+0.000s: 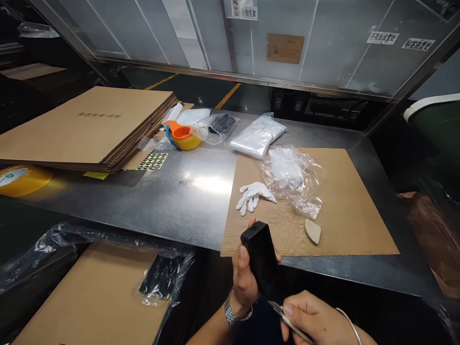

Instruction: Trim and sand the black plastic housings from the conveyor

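A black rectangular box-shaped part [261, 258] is gripped in my left hand [245, 282], tilted upright in front of the table's near edge. It has a small round hole in its top end, and what it is exactly I cannot tell. My right hand [311, 316] is closed around a utility knife [287, 318], its blade pointing up and left, close to the lower end of the black part. Whether the blade touches the part is hard to see. Beyond my hands, a white glove [255, 195] and a beige wedge-shaped pad [312, 232] lie on a cardboard sheet [355, 211].
Clear plastic bags with white contents [287, 170] sit on the cardboard. Behind are a white package [257, 135], tape dispenser [183, 136] and bagged black item [223, 123]. Stacked cardboard [89, 124] stands left. Below it, a plastic-lined bin [97, 292] holds cardboard and a bagged black item.
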The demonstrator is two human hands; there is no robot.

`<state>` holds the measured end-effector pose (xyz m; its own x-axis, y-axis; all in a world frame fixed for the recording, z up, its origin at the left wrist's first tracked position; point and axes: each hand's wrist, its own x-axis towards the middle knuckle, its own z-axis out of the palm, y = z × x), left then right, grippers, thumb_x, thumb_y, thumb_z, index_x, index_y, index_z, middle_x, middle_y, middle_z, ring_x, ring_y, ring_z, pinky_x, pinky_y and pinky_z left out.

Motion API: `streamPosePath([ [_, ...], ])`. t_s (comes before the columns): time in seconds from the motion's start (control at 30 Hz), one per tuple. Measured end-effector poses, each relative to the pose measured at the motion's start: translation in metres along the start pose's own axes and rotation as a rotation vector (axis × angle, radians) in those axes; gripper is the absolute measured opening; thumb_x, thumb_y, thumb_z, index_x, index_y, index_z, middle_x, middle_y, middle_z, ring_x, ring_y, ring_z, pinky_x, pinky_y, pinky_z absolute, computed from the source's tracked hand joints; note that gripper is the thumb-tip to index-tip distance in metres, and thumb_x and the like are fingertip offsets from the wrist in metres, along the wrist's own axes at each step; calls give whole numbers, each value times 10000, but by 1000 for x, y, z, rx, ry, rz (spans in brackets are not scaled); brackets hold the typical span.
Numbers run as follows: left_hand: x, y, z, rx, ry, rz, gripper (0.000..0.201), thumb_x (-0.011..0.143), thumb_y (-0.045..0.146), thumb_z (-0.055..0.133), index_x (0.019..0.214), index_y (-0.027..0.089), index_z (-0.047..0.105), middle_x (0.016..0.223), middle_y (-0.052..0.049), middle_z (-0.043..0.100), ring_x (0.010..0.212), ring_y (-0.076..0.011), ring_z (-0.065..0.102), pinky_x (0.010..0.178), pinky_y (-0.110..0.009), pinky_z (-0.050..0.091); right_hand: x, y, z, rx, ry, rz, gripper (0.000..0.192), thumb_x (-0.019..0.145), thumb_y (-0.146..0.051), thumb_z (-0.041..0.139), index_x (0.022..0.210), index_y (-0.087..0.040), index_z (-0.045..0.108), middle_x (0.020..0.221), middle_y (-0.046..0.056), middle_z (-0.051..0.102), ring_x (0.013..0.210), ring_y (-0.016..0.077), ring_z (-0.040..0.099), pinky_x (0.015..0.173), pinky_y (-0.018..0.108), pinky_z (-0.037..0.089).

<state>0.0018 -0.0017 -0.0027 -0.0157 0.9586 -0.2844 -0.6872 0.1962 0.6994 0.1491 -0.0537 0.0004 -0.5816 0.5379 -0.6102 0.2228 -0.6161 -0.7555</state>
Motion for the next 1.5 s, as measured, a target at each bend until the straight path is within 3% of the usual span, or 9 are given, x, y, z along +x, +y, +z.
streamPosePath([
  [0.2,13,4,3,-170,53,-208,480,851,499,398,1218,197,468,676,-19,630,515,-141,585,476,-244,468,-4,4,-7,31,179,-220,384,892,-521,372,813,-170,507,483,-75,405,374,44,328,370,154,256],
  [0.37,17,-9,-2,-136,65,-660,549,810,589,392,729,97,622,549,-64,617,454,-139,569,434,-225,444,-4,-8,-13,-411,570,-428,231,908,-384,416,825,-194,517,663,-28,457,573,90,430,534,201,344],
  [0.47,14,-18,1,-121,54,-816,595,813,601,362,625,93,607,483,-63,589,420,-125,546,430,-214,425,-1,-13,-10,-699,643,-507,248,900,-364,449,742,-192,533,657,-14,494,572,99,440,552,219,318],
  [0.83,5,-33,3,25,137,-771,434,767,534,523,656,120,596,554,-17,590,501,-115,546,498,-214,416,9,-10,-3,-1083,674,-526,519,867,-586,355,558,-183,464,537,-12,542,467,95,454,486,245,223],
  [0.97,0,-31,6,57,138,-684,362,755,501,569,738,140,594,560,19,585,484,-94,538,498,-196,422,9,-12,-7,-1051,677,-479,531,867,-589,350,535,-188,455,518,-6,549,444,98,464,460,243,227],
  [1.07,-7,-28,8,166,44,-772,459,776,568,487,916,142,585,512,-3,602,408,-129,542,419,-222,417,7,-16,-18,-1002,720,-395,467,855,-567,412,588,-195,502,534,7,575,466,119,508,464,239,278],
  [1.27,-18,-28,8,275,-96,-912,633,824,622,273,1037,83,527,422,-70,599,321,-154,525,335,-215,398,1,-23,-44,-814,808,-416,454,803,-496,562,1138,-189,578,883,74,698,658,181,635,606,269,448],
  [1.37,-19,-29,7,252,-121,-908,611,818,622,301,966,83,548,428,-73,600,320,-158,530,324,-220,400,-1,-27,-50,-741,708,-523,268,848,-385,544,1018,-216,666,914,49,707,785,173,654,681,247,463],
  [1.5,-19,-30,4,237,-154,-916,637,798,650,317,789,79,601,450,-83,602,322,-157,542,309,-214,383,1,-32,-52,-684,641,-537,238,880,-326,490,859,-216,701,744,11,689,689,146,628,625,234,433],
])
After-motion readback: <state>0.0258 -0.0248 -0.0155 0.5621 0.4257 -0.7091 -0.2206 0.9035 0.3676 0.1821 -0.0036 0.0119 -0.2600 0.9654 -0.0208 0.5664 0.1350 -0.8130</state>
